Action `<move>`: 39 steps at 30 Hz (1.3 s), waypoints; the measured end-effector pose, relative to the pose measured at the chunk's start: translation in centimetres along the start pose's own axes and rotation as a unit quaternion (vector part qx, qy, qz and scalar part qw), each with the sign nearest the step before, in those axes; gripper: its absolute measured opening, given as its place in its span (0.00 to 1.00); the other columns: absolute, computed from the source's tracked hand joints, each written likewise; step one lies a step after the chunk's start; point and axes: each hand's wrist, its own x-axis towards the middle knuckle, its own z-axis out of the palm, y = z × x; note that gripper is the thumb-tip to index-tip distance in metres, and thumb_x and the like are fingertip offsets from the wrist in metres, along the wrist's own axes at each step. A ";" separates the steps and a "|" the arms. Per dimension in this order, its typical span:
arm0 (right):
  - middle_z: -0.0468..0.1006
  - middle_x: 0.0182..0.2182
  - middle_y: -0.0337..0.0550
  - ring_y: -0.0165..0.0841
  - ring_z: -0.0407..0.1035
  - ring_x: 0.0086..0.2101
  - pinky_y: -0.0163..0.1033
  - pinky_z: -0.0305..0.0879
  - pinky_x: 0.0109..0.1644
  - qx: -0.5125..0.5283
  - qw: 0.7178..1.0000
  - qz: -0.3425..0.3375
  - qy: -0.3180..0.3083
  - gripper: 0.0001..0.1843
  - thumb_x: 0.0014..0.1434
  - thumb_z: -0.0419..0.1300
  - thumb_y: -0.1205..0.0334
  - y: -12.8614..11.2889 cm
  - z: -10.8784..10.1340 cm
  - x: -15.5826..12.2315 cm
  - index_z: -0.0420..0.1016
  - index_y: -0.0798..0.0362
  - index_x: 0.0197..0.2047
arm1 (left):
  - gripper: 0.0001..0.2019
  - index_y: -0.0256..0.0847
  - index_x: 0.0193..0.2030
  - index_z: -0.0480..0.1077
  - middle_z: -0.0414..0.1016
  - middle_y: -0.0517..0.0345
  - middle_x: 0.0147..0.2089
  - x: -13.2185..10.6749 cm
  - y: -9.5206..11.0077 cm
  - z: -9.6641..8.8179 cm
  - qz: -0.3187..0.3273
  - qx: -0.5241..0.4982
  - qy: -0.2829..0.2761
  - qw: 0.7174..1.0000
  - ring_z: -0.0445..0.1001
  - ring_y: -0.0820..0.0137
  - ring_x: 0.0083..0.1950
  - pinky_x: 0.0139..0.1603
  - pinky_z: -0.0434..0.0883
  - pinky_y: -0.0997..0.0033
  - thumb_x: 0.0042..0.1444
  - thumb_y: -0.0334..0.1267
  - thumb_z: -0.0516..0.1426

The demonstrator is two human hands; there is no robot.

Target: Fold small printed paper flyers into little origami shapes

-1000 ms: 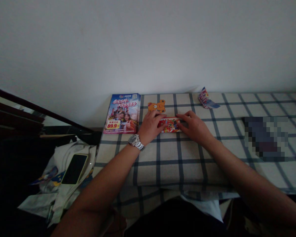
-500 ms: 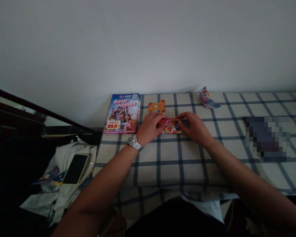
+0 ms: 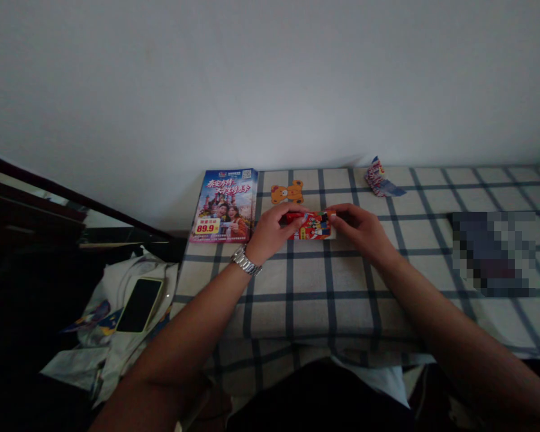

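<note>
A small red printed packet (image 3: 312, 228) with colourful cartoon-like figures lies lengthwise between my hands, over the checked cloth. My left hand (image 3: 278, 231), below a metal wristwatch, grips its left end with the thumb across the front. At the opposite end, my right hand (image 3: 356, 230) pinches the upper right corner between thumb and fingers. The packet's left edge is hidden behind my left fingers. Just behind it lies a flat orange bear cutout (image 3: 287, 192).
A stack of blue and pink flyers (image 3: 225, 207) lies at the left on the checked tablecloth (image 3: 270, 294). A crumpled wrapper (image 3: 380, 180) is near the wall. A blurred dark item (image 3: 486, 249) lies right. A phone (image 3: 139, 305) rests on white bags lower left.
The packet now shows more of its printed face and a pale right edge. My right hand has shifted slightly to the right along with that end.
</note>
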 end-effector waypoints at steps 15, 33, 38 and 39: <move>0.87 0.43 0.46 0.42 0.82 0.43 0.50 0.79 0.53 0.008 0.999 0.008 0.046 0.18 0.62 0.69 0.45 0.1 0.3 -0.1 0.84 0.50 0.46 | 0.09 0.44 0.52 0.78 0.83 0.55 0.50 -0.2 0.0 0.3 -0.026 -0.050 -0.005 0.998 0.82 0.67 0.50 0.54 0.78 0.63 0.67 0.38 0.63; 0.88 0.41 0.45 0.40 0.82 0.41 0.44 0.80 0.48 0.034 0.995 0.023 0.095 0.15 0.60 0.71 0.48 -0.1 0.4 -0.4 0.87 0.49 0.43 | 0.08 0.43 0.51 0.77 0.83 0.56 0.49 -0.1 0.2 0.6 -0.022 -0.055 -0.006 0.998 0.81 0.68 0.49 0.54 0.77 0.66 0.66 0.36 0.63; 0.88 0.40 0.44 0.40 0.82 0.41 0.45 0.80 0.49 0.044 0.995 0.018 0.093 0.14 0.59 0.72 0.49 0.1 0.4 -0.3 0.87 0.49 0.43 | 0.08 0.43 0.51 0.76 0.83 0.56 0.49 -0.2 0.2 0.7 -0.018 -0.073 -0.001 0.997 0.81 0.69 0.49 0.53 0.77 0.66 0.65 0.35 0.64; 0.88 0.40 0.44 0.40 0.82 0.40 0.45 0.80 0.49 0.041 0.995 0.018 0.093 0.13 0.59 0.72 0.49 0.1 0.4 -0.3 0.87 0.49 0.42 | 0.08 0.43 0.51 0.76 0.83 0.56 0.49 -0.2 0.2 0.7 -0.016 -0.075 0.000 0.997 0.81 0.69 0.49 0.53 0.77 0.67 0.65 0.35 0.64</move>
